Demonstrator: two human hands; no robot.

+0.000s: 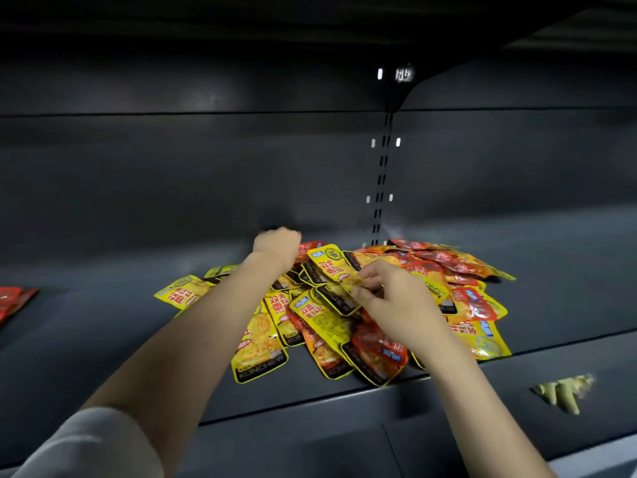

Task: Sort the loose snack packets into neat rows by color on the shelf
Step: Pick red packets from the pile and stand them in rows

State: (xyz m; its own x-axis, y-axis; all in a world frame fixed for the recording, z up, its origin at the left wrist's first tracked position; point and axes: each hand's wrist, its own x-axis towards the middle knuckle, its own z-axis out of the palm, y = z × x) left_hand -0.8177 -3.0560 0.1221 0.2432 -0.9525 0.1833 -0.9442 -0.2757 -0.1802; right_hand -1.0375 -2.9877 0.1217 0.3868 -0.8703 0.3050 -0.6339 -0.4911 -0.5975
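Note:
A loose heap of yellow packets (pixel 262 346) and red packets (pixel 379 346) lies on the dark shelf (pixel 103 326), with more red ones at the back right (pixel 434 258). My right hand (pixel 396 298) is over the middle of the heap and pinches the lower edge of a yellow packet (pixel 331 263). My left hand (pixel 277 244) reaches to the back of the heap, blurred, its fingers curled down among the packets; what it holds is hidden.
Red packets (pixel 13 300) lie apart at the shelf's far left edge. A slotted upright (pixel 381 181) runs up the back wall behind the heap. A torn yellowish label (pixel 565 391) sticks to the shelf's front rail at right.

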